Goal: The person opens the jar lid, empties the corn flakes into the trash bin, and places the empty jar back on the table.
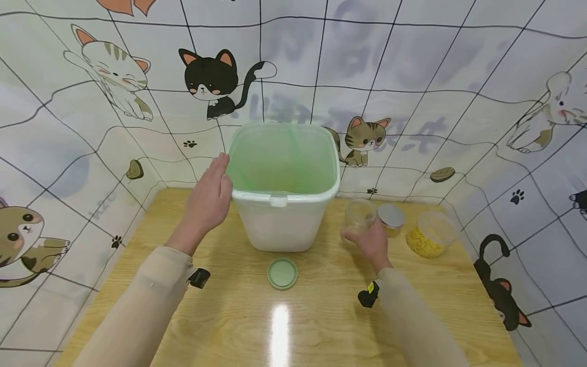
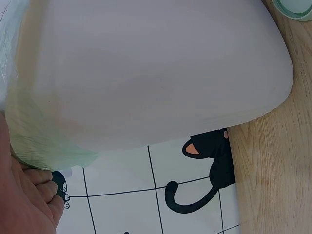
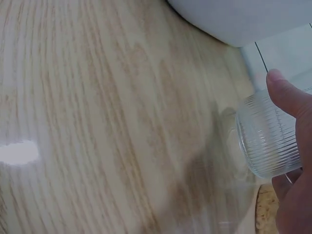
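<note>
1. Right now the right hand (image 1: 372, 243) grips an empty ribbed glass jar (image 1: 358, 216), thumb and fingers curled round it; the right wrist view shows the thumb on the ribbing (image 3: 267, 139). Jar sits low over the wooden table (image 1: 321, 316), just right of the bin; can't tell if it's touching the wood or just lifted.
2. Left hand (image 1: 208, 199) is flat, fingers straight, against the left rim of the white bin (image 1: 282, 224). Holding nothing, looks like it's steadying the bin. Left wrist view shows the bin wall (image 2: 156, 73) close up, green liner (image 2: 44, 141) beside the fingertips.
3. Bin stands upright mid-table, green bag liner inside, looks empty from above.
4. Green lid (image 1: 282, 273) lies flat in front of the bin, apart from both hands.
5. Near the jar: a metal-lidded jar (image 1: 391, 218) just beside it, and a clear tub of yellow bits (image 1: 428, 235) further right.
6. Judgement: step in hand is a pick-up of the glass jar. Next move needs a firm grip and a clean lift, keeping clear of the lidded jar alongside.
</note>
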Demonstrator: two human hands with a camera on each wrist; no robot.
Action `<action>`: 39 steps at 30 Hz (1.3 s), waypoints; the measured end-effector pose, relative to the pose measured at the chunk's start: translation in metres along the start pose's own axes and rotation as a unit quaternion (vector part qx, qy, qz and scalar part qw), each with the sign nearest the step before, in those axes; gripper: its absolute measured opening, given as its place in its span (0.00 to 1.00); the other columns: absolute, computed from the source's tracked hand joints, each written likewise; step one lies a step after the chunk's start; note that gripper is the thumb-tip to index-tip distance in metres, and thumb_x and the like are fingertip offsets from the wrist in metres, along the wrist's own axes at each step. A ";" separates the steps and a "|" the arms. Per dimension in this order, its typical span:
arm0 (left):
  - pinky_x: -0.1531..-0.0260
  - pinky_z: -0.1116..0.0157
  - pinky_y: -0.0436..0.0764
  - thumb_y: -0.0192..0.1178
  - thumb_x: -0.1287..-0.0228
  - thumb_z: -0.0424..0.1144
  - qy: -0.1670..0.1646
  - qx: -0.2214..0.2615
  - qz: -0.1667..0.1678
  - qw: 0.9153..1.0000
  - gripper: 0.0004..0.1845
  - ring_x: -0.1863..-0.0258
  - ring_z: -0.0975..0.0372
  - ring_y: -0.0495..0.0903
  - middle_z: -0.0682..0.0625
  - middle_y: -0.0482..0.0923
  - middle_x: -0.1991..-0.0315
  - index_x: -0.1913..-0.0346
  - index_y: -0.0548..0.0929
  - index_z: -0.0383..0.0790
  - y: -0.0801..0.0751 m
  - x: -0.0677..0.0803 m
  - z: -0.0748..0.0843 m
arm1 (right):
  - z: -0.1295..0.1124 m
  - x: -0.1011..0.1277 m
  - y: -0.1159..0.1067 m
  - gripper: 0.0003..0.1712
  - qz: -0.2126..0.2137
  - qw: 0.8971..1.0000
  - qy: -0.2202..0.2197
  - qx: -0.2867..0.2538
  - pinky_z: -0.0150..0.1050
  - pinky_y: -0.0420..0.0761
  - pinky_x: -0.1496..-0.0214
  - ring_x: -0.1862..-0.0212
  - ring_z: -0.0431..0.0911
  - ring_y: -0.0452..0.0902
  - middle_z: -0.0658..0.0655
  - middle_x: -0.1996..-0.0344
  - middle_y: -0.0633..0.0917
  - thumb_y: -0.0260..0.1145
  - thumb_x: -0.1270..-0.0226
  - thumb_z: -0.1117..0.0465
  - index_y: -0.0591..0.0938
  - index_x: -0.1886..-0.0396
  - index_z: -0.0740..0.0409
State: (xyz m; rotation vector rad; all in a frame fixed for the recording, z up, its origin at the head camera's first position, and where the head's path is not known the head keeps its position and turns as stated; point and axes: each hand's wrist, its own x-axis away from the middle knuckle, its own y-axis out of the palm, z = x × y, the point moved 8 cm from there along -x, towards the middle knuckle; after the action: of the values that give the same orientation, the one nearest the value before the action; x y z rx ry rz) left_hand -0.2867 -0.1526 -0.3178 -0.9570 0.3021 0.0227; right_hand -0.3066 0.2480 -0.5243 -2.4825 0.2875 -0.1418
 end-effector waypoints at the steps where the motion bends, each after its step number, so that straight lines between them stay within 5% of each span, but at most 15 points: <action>1: 0.21 0.56 0.47 0.25 0.24 0.46 0.000 0.000 0.001 1.000 0.31 0.21 0.55 0.43 0.49 0.45 0.21 0.23 0.50 0.38 0.000 0.000 0.000 | 0.001 0.000 0.001 0.61 0.002 1.000 -0.005 -0.006 0.59 0.67 0.29 0.32 0.64 0.66 0.68 0.34 0.70 0.82 0.56 0.50 0.57 0.28 0.62; 12: 0.21 0.55 0.47 0.25 0.24 0.45 -0.002 0.005 0.002 1.000 0.31 0.21 0.55 0.43 0.48 0.45 0.21 0.22 0.50 0.38 0.000 0.000 0.001 | 0.014 -0.001 0.009 0.54 0.025 0.998 -0.020 -0.051 0.55 0.70 0.31 0.36 0.60 0.69 0.68 0.39 0.74 0.83 0.58 0.50 0.63 0.34 0.61; 22: 0.21 0.55 0.47 0.25 0.24 0.45 -0.002 0.001 0.003 1.000 0.31 0.21 0.54 0.43 0.47 0.46 0.21 0.23 0.50 0.37 0.000 0.000 0.000 | 0.013 -0.002 0.017 0.56 0.006 0.996 -0.008 -0.087 0.56 0.67 0.28 0.32 0.61 0.65 0.67 0.34 0.68 0.81 0.53 0.54 0.57 0.30 0.62; 39: 0.21 0.55 0.47 0.25 0.25 0.45 0.000 0.005 0.006 1.000 0.31 0.21 0.53 0.45 0.47 0.46 0.21 0.23 0.51 0.37 0.001 0.000 0.001 | 0.012 -0.001 0.022 0.60 -0.003 0.997 0.031 -0.075 0.55 0.62 0.25 0.28 0.61 0.59 0.68 0.30 0.63 0.78 0.49 0.52 0.50 0.26 0.62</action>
State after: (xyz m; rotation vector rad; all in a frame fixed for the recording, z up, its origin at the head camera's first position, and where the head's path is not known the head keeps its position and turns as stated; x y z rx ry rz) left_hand -0.2869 -0.1515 -0.3178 -0.9444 0.3078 0.0311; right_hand -0.3090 0.2377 -0.5475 -2.6311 0.3271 -0.2071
